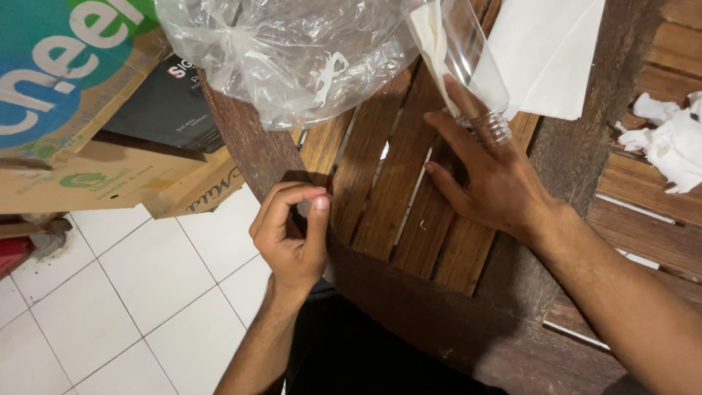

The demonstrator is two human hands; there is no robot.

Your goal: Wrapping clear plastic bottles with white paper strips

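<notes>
A clear plastic bottle (468, 66) lies on a slatted wooden table (409, 278), its threaded neck pointing toward me. White tissue is stuffed inside it. My right hand (490, 175) rests on the slats with its fingers against the bottle's neck, steadying it. At the table's near left edge, my left hand (292, 234) has its thumb and forefinger pinched together; whether something small is between them is too hard to tell.
A crumpled clear plastic bag (292, 51) lies at the table's far left. A white paper sheet (548, 51) sits beyond the bottle, and crumpled white tissue (673, 139) lies at the right. Cardboard boxes (88, 153) stand on the white tiled floor (131, 307) to the left.
</notes>
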